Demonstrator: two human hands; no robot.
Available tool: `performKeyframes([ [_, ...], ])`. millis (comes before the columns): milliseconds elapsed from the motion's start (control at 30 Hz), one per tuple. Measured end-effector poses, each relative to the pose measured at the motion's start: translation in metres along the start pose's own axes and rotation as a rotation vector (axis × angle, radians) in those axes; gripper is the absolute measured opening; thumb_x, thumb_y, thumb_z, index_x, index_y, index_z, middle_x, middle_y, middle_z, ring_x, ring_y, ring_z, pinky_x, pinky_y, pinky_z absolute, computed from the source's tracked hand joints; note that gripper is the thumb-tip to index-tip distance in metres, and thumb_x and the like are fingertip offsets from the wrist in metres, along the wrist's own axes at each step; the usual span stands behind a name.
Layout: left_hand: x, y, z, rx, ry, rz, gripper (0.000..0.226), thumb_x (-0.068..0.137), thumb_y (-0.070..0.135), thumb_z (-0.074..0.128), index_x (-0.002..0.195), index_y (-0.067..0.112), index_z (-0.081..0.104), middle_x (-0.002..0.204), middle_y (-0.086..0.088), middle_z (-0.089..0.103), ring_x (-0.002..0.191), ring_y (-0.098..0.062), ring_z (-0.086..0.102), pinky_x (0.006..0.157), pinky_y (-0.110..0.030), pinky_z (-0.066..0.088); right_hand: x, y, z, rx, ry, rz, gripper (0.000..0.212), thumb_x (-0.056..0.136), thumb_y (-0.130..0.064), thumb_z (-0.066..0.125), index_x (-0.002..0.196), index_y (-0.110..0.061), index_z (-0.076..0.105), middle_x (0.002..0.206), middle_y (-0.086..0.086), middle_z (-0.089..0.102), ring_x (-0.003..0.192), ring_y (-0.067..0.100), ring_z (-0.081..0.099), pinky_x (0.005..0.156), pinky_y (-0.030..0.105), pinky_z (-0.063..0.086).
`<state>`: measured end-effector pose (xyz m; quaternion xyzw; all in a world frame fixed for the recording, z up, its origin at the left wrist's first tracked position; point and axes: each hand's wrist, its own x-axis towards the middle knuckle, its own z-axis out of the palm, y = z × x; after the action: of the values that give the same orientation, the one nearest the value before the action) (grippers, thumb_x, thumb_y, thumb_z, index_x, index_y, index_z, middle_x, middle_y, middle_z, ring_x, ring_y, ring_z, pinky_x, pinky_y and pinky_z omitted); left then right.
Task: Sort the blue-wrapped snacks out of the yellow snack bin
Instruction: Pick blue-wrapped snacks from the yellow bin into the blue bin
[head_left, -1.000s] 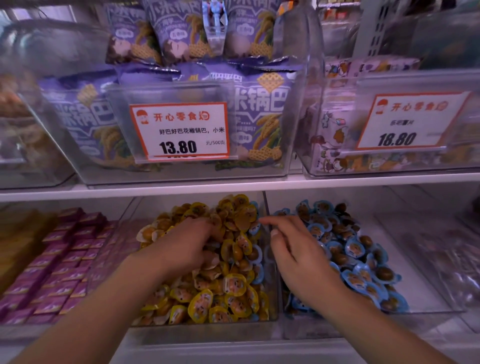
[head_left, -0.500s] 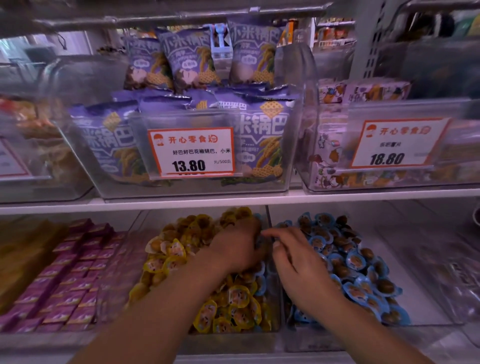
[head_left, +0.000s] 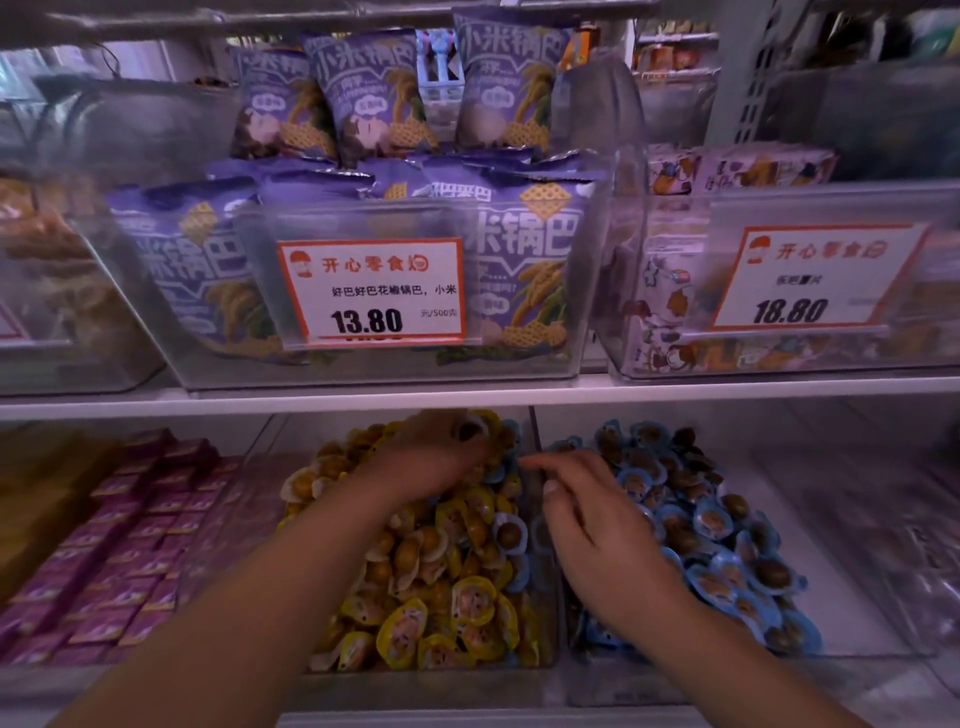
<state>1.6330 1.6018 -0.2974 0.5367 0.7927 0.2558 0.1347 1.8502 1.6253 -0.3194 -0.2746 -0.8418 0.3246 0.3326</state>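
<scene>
Nearest, right hand (head_left: 597, 525) over blue snack bin (head_left: 857, 613), fingers loosely spread, holding nothing. Beyond, left hand (head_left: 436, 457) deep in yellow snack bin (head_left: 545, 660), fingers curled among packets, grip unclear. Blue-wrapped snacks (head_left: 511, 532) along bin's right edge.

Blue-wrapped snacks (head_left: 511, 535) lie scattered along the yellow snack bin's (head_left: 550, 613) right edge.

Left hand (head_left: 436, 457) deep in yellow snack bin (head_left: 545, 613), fingers curled on snacks at back (what it holds, cannot tell). Right hand (head_left: 597, 525) over wall between bins, fingers bent. Blue-wrapped snacks (head_left: 722, 561) piled in right bin.
</scene>
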Motion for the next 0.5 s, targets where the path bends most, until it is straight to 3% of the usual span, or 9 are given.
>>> performKeyframes([
  [67,0.005,0.004,0.002,-0.056,0.115,-0.124,0.034,0.086,0.053,0.06,0.066,0.025,0.062,0.062,0.016,0.058,0.057,0.007,0.054,0.051,-0.011,0.038,0.0,-0.001,0.0,0.011,-0.007,0.008,0.035,0.1,-0.038,0.032,0.126,-0.037,0.055,0.114,-0.017,0.045,0.093,-0.001,0.054,0.072,0.006,0.038],
  [100,0.009,0.007,0.005,-0.029,0.11,-0.135,0.031,0.088,0.053,0.058,0.075,0.027,0.067,0.075,0.014,0.065,0.068,0.003,0.06,0.056,-0.012,0.039,0.0,-0.001,0.0,0.016,-0.012,0.013,0.035,0.1,-0.038,0.032,0.127,-0.036,0.055,0.114,-0.017,0.045,0.093,-0.001,0.054,0.072,0.007,0.038],
  [167,0.015,0.016,0.015,0.031,0.071,-0.1,0.03,0.094,0.043,0.056,0.11,0.023,0.071,0.117,-0.001,0.069,0.107,-0.019,0.063,0.081,-0.019,0.042,0.0,-0.001,-0.001,0.012,-0.015,0.014,0.035,0.101,-0.036,0.032,0.127,-0.034,0.056,0.115,-0.016,0.045,0.096,-0.001,0.054,0.075,0.007,0.039],
  [233,0.019,0.02,0.025,0.161,0.014,0.035,0.037,0.095,0.035,0.055,0.127,0.02,0.063,0.13,-0.007,0.063,0.12,-0.027,0.057,0.096,-0.028,0.044,0.0,-0.002,0.0,0.003,-0.009,0.008,0.033,0.101,-0.033,0.034,0.126,-0.033,0.056,0.115,-0.016,0.046,0.099,-0.002,0.053,0.077,0.008,0.04],
  [333,0.025,0.019,0.044,0.351,-0.1,0.129,0.07,0.09,0.048,0.057,0.151,0.024,0.031,0.146,-0.01,0.046,0.13,-0.031,0.048,0.103,-0.04,0.045,0.0,-0.003,0.0,0.007,0.001,-0.001,0.032,0.101,-0.03,0.036,0.125,-0.033,0.057,0.115,-0.015,0.047,0.102,-0.002,0.053,0.08,0.007,0.04],
  [400,0.033,0.017,0.054,0.439,-0.147,0.093,0.077,0.09,0.051,0.056,0.153,0.025,0.021,0.148,-0.012,0.038,0.131,-0.033,0.046,0.103,-0.046,0.045,0.0,-0.003,-0.001,0.011,0.0,0.002,0.032,0.102,-0.029,0.036,0.125,-0.033,0.057,0.115,-0.015,0.047,0.102,-0.002,0.053,0.081,0.008,0.041],
  [500,0.041,0.015,0.062,0.455,-0.091,0.072,0.062,0.09,0.045,0.058,0.143,0.021,0.035,0.137,-0.012,0.047,0.121,-0.033,0.052,0.094,-0.043,0.049,0.0,-0.004,-0.001,0.004,-0.003,0.003,0.032,0.102,-0.029,0.035,0.125,-0.034,0.057,0.115,-0.015,0.047,0.102,-0.002,0.052,0.08,0.008,0.041],
])
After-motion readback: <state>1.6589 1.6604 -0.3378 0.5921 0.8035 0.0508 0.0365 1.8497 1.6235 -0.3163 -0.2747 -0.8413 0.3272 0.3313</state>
